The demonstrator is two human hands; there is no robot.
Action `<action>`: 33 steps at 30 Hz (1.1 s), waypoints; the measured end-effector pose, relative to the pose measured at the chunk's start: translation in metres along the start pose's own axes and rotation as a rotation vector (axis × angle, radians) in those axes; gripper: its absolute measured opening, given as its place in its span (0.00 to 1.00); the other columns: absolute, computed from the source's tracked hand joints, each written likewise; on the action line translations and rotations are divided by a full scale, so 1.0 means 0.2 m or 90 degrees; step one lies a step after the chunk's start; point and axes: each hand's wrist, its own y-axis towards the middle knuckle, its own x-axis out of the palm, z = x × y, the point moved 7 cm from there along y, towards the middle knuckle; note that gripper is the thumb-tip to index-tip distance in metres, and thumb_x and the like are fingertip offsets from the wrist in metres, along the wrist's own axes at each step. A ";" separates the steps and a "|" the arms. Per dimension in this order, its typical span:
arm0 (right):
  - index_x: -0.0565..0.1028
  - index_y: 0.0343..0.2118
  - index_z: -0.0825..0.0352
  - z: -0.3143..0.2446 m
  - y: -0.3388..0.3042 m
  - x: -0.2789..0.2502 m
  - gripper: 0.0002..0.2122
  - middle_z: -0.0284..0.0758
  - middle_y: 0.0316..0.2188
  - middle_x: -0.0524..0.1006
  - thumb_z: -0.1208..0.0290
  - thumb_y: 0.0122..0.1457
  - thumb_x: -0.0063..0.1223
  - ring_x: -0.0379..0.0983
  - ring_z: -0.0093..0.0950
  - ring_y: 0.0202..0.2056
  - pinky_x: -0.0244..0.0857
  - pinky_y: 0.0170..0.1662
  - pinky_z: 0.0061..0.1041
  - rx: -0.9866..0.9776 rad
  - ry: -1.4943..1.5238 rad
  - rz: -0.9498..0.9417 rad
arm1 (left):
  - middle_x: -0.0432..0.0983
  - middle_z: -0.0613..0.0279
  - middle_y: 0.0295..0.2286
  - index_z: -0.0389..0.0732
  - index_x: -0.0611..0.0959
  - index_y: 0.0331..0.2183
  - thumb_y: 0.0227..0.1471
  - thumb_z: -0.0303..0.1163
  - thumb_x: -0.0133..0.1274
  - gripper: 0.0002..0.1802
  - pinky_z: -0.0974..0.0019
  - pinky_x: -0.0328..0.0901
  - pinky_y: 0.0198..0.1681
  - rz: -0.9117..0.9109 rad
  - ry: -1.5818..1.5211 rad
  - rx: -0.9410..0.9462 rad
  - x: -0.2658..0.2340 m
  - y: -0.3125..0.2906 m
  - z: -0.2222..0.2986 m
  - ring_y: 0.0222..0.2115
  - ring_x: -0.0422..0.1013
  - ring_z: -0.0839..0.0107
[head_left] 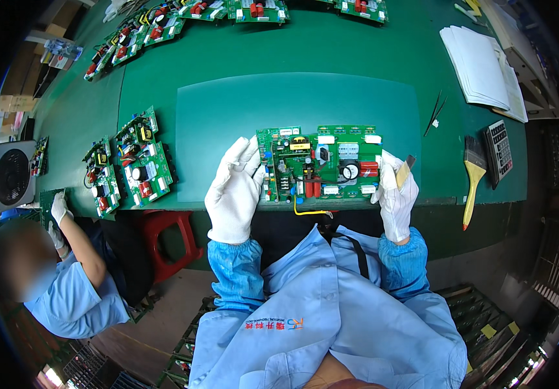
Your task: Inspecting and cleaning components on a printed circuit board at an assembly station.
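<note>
A green circuit board [326, 163], crowded with red, white, yellow and black parts, is held level at the table's near edge. My left hand [235, 191], in a white glove, grips its left edge, the fingers partly hidden by the board. On the right edge, my gloved right hand [397, 198] closes with the thumb at the corner. A small flat tan and grey piece [406, 172] sticks up from between the right fingers; its kind is unclear. A yellow wire [312, 212] hangs from the board's near side.
Two similar boards [143, 159] lie left, more [258, 10] along the far edge. Tweezers [434, 113], papers [477, 68], a brush [473, 178] and a calculator [498, 152] lie right. At left are a fan [12, 174], a red stool [169, 243] and a seated co-worker [75, 285].
</note>
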 end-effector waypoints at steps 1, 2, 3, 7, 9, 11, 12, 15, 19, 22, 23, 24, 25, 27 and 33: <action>0.75 0.45 0.72 0.01 0.00 0.00 0.14 0.30 0.25 0.73 0.67 0.64 0.45 0.60 0.15 0.16 0.54 0.18 0.18 0.000 0.000 0.000 | 0.58 0.42 0.58 0.31 0.63 0.58 0.55 0.39 0.47 0.33 0.57 0.57 0.58 0.000 0.000 0.000 0.00 0.00 0.00 0.58 0.58 0.54; 0.75 0.45 0.72 0.02 0.00 -0.01 0.14 0.30 0.25 0.74 0.67 0.64 0.45 0.60 0.14 0.16 0.54 0.18 0.18 -0.033 -0.035 0.002 | 0.58 0.42 0.58 0.31 0.63 0.58 0.55 0.38 0.48 0.33 0.57 0.57 0.58 0.000 -0.003 0.000 0.00 0.00 0.00 0.58 0.58 0.54; 0.75 0.45 0.72 0.01 0.00 -0.01 0.15 0.30 0.25 0.74 0.67 0.64 0.45 0.60 0.14 0.16 0.54 0.18 0.18 -0.066 -0.069 0.004 | 0.59 0.42 0.58 0.31 0.63 0.58 0.55 0.38 0.48 0.33 0.57 0.58 0.58 0.001 -0.005 0.001 0.00 0.00 0.00 0.58 0.59 0.54; 0.75 0.44 0.72 0.02 0.00 -0.01 0.11 0.33 0.24 0.71 0.73 0.63 0.46 0.64 0.20 0.16 0.57 0.19 0.23 -0.051 -0.071 -0.006 | 0.59 0.43 0.57 0.32 0.64 0.57 0.55 0.38 0.49 0.32 0.57 0.59 0.57 0.000 -0.015 -0.005 -0.01 0.00 0.00 0.57 0.59 0.54; 0.75 0.46 0.72 0.02 0.00 -0.02 0.15 0.30 0.26 0.74 0.66 0.65 0.45 0.60 0.14 0.16 0.54 0.18 0.18 -0.130 -0.185 -0.002 | 0.60 0.43 0.57 0.32 0.65 0.57 0.54 0.38 0.49 0.32 0.58 0.60 0.56 -0.001 -0.019 -0.007 0.00 0.00 0.00 0.57 0.60 0.54; 0.75 0.46 0.72 0.03 0.00 -0.02 0.15 0.30 0.26 0.74 0.66 0.65 0.45 0.60 0.14 0.16 0.54 0.18 0.17 -0.091 -0.130 -0.006 | 0.60 0.43 0.57 0.32 0.66 0.56 0.55 0.40 0.48 0.31 0.57 0.58 0.56 -0.005 -0.003 -0.002 -0.01 0.00 0.00 0.57 0.59 0.54; 0.75 0.46 0.72 0.02 0.00 -0.01 0.15 0.31 0.27 0.74 0.66 0.65 0.44 0.60 0.14 0.16 0.54 0.18 0.17 -0.052 -0.074 -0.011 | 0.59 0.43 0.57 0.33 0.67 0.56 0.57 0.42 0.47 0.31 0.57 0.56 0.57 -0.009 0.012 0.003 -0.01 0.00 0.00 0.58 0.58 0.54; 0.74 0.44 0.72 -0.02 0.00 0.01 0.12 0.33 0.26 0.73 0.71 0.63 0.46 0.63 0.18 0.15 0.58 0.18 0.20 0.006 -0.002 -0.003 | 0.59 0.43 0.58 0.33 0.66 0.56 0.57 0.42 0.46 0.31 0.58 0.57 0.57 -0.016 0.016 0.005 -0.01 0.00 0.00 0.57 0.58 0.53; 0.75 0.46 0.72 -0.01 0.00 0.01 0.15 0.30 0.23 0.72 0.65 0.65 0.44 0.59 0.14 0.15 0.54 0.18 0.17 0.018 0.001 0.008 | 0.59 0.42 0.58 0.32 0.66 0.56 0.57 0.42 0.46 0.31 0.58 0.57 0.56 -0.003 0.029 0.006 0.00 0.00 0.01 0.57 0.59 0.53; 0.75 0.46 0.72 0.00 0.00 0.01 0.15 0.29 0.22 0.71 0.65 0.65 0.45 0.59 0.14 0.15 0.53 0.18 0.17 0.017 0.003 0.005 | 0.59 0.42 0.58 0.32 0.66 0.56 0.56 0.42 0.46 0.31 0.58 0.58 0.56 -0.007 0.024 0.006 -0.01 0.00 0.00 0.58 0.58 0.52; 0.75 0.46 0.72 0.00 0.00 0.01 0.16 0.29 0.22 0.71 0.65 0.65 0.45 0.58 0.14 0.15 0.53 0.18 0.17 0.024 0.008 0.008 | 0.59 0.42 0.58 0.32 0.66 0.56 0.56 0.42 0.46 0.31 0.58 0.57 0.57 -0.008 0.027 0.010 0.00 0.00 0.00 0.58 0.58 0.52; 0.75 0.46 0.72 0.00 0.00 0.01 0.16 0.29 0.22 0.71 0.65 0.65 0.45 0.58 0.14 0.15 0.53 0.17 0.17 0.032 0.014 0.012 | 0.59 0.42 0.58 0.32 0.66 0.56 0.56 0.42 0.46 0.32 0.58 0.57 0.57 -0.008 0.029 0.014 0.00 0.00 0.00 0.58 0.58 0.52; 0.75 0.46 0.72 0.00 0.00 0.01 0.16 0.29 0.22 0.71 0.65 0.65 0.45 0.58 0.14 0.15 0.53 0.17 0.17 0.032 0.014 0.012 | 0.59 0.42 0.58 0.32 0.66 0.56 0.56 0.42 0.46 0.32 0.58 0.57 0.57 -0.008 0.029 0.014 0.00 0.00 0.00 0.58 0.58 0.52; 0.75 0.46 0.71 0.00 0.00 0.00 0.15 0.29 0.23 0.71 0.65 0.65 0.44 0.58 0.14 0.14 0.53 0.17 0.17 0.014 0.010 0.015 | 0.59 0.43 0.58 0.32 0.66 0.56 0.56 0.42 0.46 0.32 0.58 0.57 0.57 0.002 0.035 0.013 0.00 0.00 0.00 0.58 0.58 0.53; 0.75 0.46 0.72 -0.01 0.00 0.00 0.15 0.29 0.23 0.71 0.65 0.65 0.43 0.59 0.14 0.15 0.53 0.17 0.17 -0.019 -0.041 0.009 | 0.59 0.43 0.58 0.32 0.67 0.56 0.57 0.43 0.45 0.31 0.58 0.56 0.57 -0.003 0.037 0.012 0.00 0.00 0.00 0.58 0.58 0.53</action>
